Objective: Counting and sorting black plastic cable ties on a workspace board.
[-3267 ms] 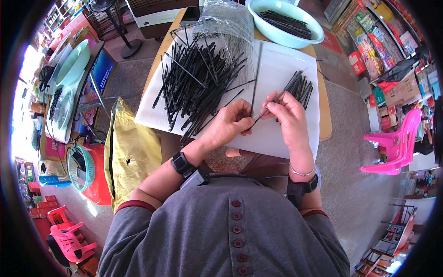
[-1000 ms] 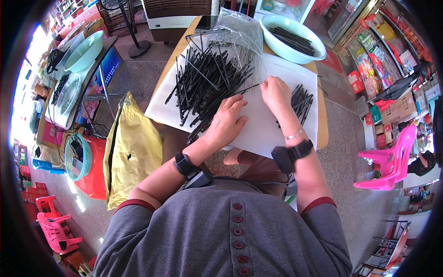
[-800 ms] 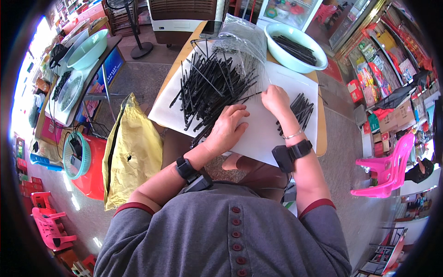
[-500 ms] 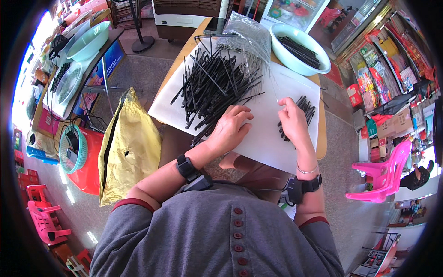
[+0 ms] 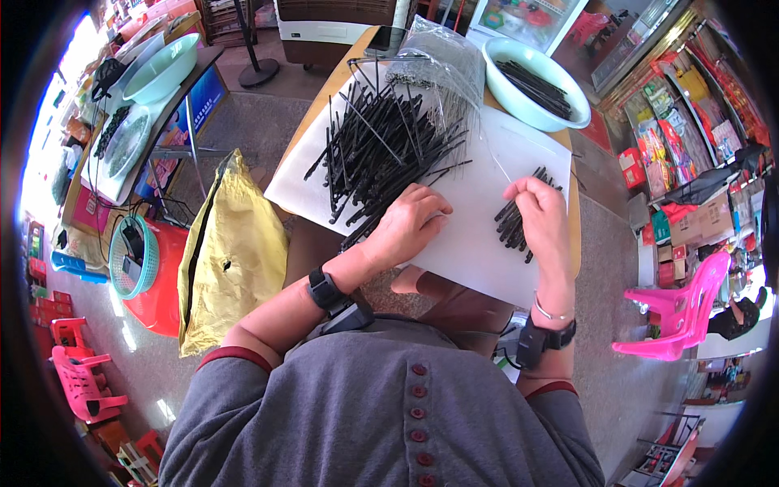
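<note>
A large heap of thin black sticks (image 5: 369, 150), kinds I cannot tell, lies crisscrossed on a white sheet (image 5: 466, 260) covering the table. My left hand (image 5: 412, 223) rests at the heap's near right edge, its fingers curled together; whatever they hold is hidden. Over a smaller, neater bunch of black sticks (image 5: 511, 227), my right hand (image 5: 542, 215) is closed in a pinch. From its fingertips a thin pale wire-like strand (image 5: 497, 161) runs up toward a clear plastic bag (image 5: 442, 61) of thin strands behind the heap.
A pale green basin (image 5: 576, 105) with more black sticks stands at the table's far right. Left of the table are a yellow foil sack (image 5: 239, 260) and a red bucket (image 5: 158, 280) with a green basket (image 5: 148, 268). A pink chair (image 5: 690, 304) stands at right.
My right hand has shifted right and slightly nearer, over the small bunch, with the thin strand at its fingertips. My left hand has stayed beside the heap. The whole view has shifted slightly.
</note>
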{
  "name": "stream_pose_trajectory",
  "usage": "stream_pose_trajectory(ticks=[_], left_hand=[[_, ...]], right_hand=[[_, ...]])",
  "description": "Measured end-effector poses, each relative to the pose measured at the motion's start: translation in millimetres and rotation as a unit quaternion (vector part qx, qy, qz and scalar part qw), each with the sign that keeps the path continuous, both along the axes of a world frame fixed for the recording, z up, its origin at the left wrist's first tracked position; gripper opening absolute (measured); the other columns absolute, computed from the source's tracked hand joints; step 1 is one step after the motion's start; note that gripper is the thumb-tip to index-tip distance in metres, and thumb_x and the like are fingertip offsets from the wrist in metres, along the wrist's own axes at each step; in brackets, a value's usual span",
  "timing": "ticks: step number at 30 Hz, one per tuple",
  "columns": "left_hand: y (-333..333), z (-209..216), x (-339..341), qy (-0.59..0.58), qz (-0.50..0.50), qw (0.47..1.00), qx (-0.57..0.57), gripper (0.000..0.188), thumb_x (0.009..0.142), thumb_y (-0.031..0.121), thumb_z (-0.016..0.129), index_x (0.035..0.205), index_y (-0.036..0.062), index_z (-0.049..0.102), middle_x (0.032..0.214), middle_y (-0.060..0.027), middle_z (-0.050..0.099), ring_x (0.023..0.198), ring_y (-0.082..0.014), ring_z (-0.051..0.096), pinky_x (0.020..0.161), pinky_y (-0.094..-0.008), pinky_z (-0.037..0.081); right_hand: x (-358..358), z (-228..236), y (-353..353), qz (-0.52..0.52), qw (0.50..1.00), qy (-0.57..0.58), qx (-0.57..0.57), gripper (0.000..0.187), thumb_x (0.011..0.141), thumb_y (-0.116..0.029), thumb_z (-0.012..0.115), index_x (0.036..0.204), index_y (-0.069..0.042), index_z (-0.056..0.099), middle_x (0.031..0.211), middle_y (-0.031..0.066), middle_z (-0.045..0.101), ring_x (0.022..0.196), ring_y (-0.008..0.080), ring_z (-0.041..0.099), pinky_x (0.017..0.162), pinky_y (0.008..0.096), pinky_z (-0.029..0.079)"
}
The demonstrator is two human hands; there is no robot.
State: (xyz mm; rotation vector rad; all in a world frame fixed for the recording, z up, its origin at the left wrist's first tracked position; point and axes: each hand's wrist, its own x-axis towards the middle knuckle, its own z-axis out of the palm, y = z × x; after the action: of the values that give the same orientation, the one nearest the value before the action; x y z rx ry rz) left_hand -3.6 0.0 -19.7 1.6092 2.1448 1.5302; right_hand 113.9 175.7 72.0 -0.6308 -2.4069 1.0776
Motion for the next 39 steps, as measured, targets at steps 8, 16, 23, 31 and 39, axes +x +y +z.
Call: stream_pose_trajectory(ticks=[8, 16, 23, 31, 39], left_hand=[[-1.4, 7.1, 4.0, -0.026, 0.001, 1.0, 0.009, 0.016, 0.082, 0.003, 0.06, 0.098, 0.001, 0.062, 0.097, -0.0133, 0.06, 0.094, -0.0295, 0.058, 0.082, -0.0364, 0.049], [-33.3, 53.5, -10.9, -0.079, 0.091, 0.991, 0.065, 0.009, 0.086, 0.001, 0.06, 0.095, 0.0013, 0.064, 0.088, -0.0056, 0.063, 0.083, -0.0116, 0.06, 0.072, -0.0253, 0.048], [-42.8, 45.4, -24.7, -0.139, 0.173, 0.973, 0.061, 0.012, 0.088, 0.006, 0.062, 0.098, 0.0004, 0.065, 0.083, -0.0032, 0.063, 0.075, -0.0086, 0.059, 0.067, -0.0233, 0.047], [-35.6, 44.5, -14.1, -0.02, 0.159, 0.984, 0.073, 0.009, 0.086, 0.004, 0.061, 0.093, 0.0001, 0.064, 0.084, -0.0108, 0.064, 0.077, -0.0219, 0.063, 0.068, -0.0293, 0.049], [-30.7, 42.5, 3.3, -0.079, 0.028, 0.996, 0.028, 0.011, 0.088, 0.005, 0.059, 0.097, -0.0003, 0.063, 0.088, -0.0091, 0.063, 0.078, -0.0165, 0.064, 0.068, -0.0282, 0.051]], right_hand=[[44.9, 26.8, -12.9, 0.144, 0.941, 0.035, -0.304, 0.018, 0.088, -0.007, 0.056, 0.101, 0.003, 0.062, 0.071, 0.0001, 0.057, 0.057, 0.0075, 0.052, 0.055, 0.0226, 0.045], [31.1, 25.4, -5.2, 0.084, 0.941, 0.201, -0.258, 0.018, 0.091, -0.009, 0.054, 0.098, 0.006, 0.063, 0.068, 0.0015, 0.054, 0.054, 0.008, 0.051, 0.049, 0.0209, 0.044], [-36.4, -48.2, 10.6, 0.025, 0.993, 0.087, 0.074, 0.018, 0.091, -0.017, 0.055, 0.096, -0.002, 0.065, 0.071, 0.0035, 0.057, 0.057, 0.0124, 0.052, 0.054, 0.0289, 0.043], [-120.8, -56.8, -38.5, 0.054, 0.993, 0.002, 0.105, 0.029, 0.085, -0.034, 0.062, 0.082, -0.006, 0.064, 0.078, 0.0172, 0.065, 0.077, 0.0357, 0.064, 0.068, 0.0446, 0.048], [-131.0, -60.3, -13.5, 0.042, 0.998, -0.036, 0.013, 0.027, 0.077, -0.026, 0.066, 0.074, 0.001, 0.065, 0.068, 0.0154, 0.064, 0.065, 0.0279, 0.063, 0.061, 0.0388, 0.048]])
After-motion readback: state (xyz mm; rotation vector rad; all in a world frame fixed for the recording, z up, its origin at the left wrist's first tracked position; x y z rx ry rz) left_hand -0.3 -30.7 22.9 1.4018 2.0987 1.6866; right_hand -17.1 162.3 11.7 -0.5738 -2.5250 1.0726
